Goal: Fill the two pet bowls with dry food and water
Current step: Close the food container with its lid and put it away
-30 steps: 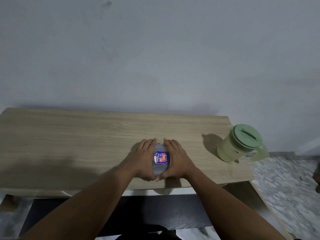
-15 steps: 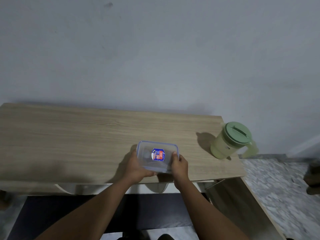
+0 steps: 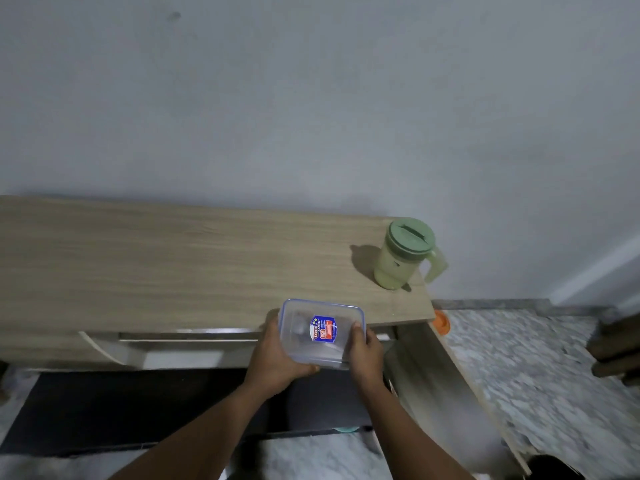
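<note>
Holds clear container (image 3: 322,332) at front edge of table (image 3: 173,265), nr table's right end, w/ both hands, L hand (image 3: 273,358) curled round left side & R hand (image 3: 365,351) round right side, green jug (image 3: 407,254) upright on table's right end.

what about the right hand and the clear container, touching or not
Touching. The head view shows the right hand gripping the right edge of the clear container, a fingertip over its rim.

We see the desk (image 3: 173,265) open to a hand across its left and middle; the green jug (image 3: 405,261) stands at its right end, the held clear box (image 3: 301,327) over the front edge, the wall (image 3: 311,116) close behind
</note>
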Available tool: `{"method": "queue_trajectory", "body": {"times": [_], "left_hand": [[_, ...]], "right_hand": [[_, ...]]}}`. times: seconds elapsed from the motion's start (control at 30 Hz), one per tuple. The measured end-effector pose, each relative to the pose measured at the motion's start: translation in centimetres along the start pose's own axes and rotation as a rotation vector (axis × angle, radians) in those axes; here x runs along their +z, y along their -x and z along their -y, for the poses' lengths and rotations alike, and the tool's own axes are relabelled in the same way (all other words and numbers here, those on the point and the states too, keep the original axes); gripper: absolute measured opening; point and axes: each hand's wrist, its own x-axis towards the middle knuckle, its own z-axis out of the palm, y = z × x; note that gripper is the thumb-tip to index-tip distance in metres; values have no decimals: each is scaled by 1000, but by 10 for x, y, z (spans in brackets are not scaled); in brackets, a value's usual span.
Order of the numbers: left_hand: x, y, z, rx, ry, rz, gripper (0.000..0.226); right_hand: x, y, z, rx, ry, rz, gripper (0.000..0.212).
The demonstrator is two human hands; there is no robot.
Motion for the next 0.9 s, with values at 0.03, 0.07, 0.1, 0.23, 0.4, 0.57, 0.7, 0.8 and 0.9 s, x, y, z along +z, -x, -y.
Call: {"method": "queue_trajectory", "body": {"times": [0.03, 0.07, 0.1, 0.23, 0.4, 0.57, 0.7, 0.8, 0.9], "left_hand": [[16, 18, -1, -11, -2, -2, 107], [24, 30, 0, -26, 9, -7, 104], [37, 45, 3, -41, 10, -13, 101], [72, 87, 14, -132, 0, -5, 109], [96, 106, 22, -154, -36, 62, 110], [104, 86, 29, -163, -56, 126, 107], [109, 57, 37, -196, 13, 166, 111], [114, 25, 46, -257, 68, 215, 115], [121, -5, 43, -336, 88, 276, 100]], "right_hand": [[-20, 6, -10, 5, 4, 9, 30], [-31, 11, -15, 9, 11, 24, 30], [-45, 15, -27, 9, 8, 46, 28], [-83, 29, -61, 76, 35, 89, 26], [-113, 34, -86, 188, 34, 205, 27], [-118, 17, -84, 313, 59, 250, 23], [-110, -9, -78, 357, 69, 258, 21], [-99, -34, -76, 404, 74, 224, 21], [-89, -57, -69, 441, 56, 181, 17]]}}
